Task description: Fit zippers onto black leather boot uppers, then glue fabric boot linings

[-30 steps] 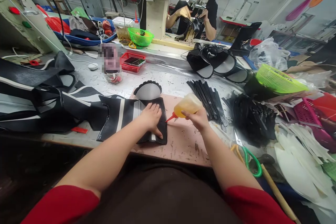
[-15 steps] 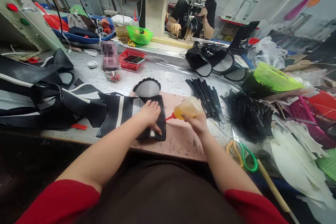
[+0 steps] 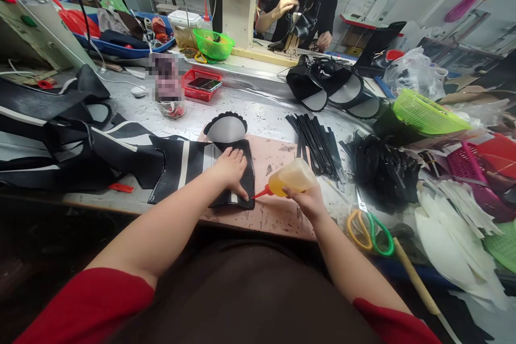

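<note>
My left hand (image 3: pixel 233 172) lies flat with fingers spread on a black leather piece (image 3: pixel 193 164) marked by pale strips, pressing it to the pink board (image 3: pixel 278 156). In my right hand (image 3: pixel 308 199) is a glue bottle (image 3: pixel 294 176) of translucent plastic, tilted on its side, with yellowish liquid inside. Its red nozzle points left, and the tip is at the right edge of the leather, near its lower corner. A rounded grey panel with a scalloped black edge (image 3: pixel 226 128) lies just beyond my left fingers.
Black strips (image 3: pixel 318 145) lie to the right, with scissors (image 3: pixel 368 228) and a wooden-handled tool (image 3: pixel 417 277) nearer me. More black leather (image 3: pixel 72 145) is piled at left. A red basket (image 3: pixel 201 85) holds a phone. Across the bench, another person's hand (image 3: pixel 287 2) is beside a sewing machine (image 3: pixel 237 5).
The bottle's nozzle has moved toward me along the leather's right edge, down to near the corner. My left hand stays in place. The other person's hand has risen to the machine.
</note>
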`<state>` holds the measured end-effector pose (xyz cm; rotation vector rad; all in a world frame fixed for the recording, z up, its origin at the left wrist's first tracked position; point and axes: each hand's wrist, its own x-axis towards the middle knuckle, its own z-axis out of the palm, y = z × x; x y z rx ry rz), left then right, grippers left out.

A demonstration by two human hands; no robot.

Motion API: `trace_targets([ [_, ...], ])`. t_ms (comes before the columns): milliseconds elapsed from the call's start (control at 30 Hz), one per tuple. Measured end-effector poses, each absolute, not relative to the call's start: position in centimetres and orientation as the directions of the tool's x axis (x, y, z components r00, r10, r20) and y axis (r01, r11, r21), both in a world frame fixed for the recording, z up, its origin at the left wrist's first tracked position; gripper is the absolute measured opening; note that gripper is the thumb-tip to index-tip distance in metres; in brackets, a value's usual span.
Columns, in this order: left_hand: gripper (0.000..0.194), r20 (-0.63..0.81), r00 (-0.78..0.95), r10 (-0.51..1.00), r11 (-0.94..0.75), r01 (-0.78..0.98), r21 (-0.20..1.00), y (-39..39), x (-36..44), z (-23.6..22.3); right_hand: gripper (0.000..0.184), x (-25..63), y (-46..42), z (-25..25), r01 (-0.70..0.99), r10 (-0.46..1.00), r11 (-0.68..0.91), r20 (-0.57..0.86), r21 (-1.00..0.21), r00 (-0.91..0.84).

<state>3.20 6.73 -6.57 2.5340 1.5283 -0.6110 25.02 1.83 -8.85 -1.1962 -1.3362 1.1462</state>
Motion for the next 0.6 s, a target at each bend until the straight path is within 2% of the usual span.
trace_targets([
  [300,0.125,-0.384,0.417,0.824,-0.483,0.871,-0.089,6.7,3.1,-6.6,0.044,25.5,1.2,-8.3,0.148,0.977,0.186,0.167,-0.971,-0.136],
  [433,0.128,-0.401,0.417,0.816,-0.488,0.868,-0.091,6.7,3.1,-6.6,0.05,25.6,0.7,-8.0,0.166,0.987,0.15,0.137,-0.975,-0.084],
  [600,0.13,-0.393,0.424,0.815,-0.488,0.87,-0.073,6.8,3.0,-6.8,0.052,26.2,0.9,-8.3,0.185,0.971,0.187,0.153,-0.965,-0.182],
])
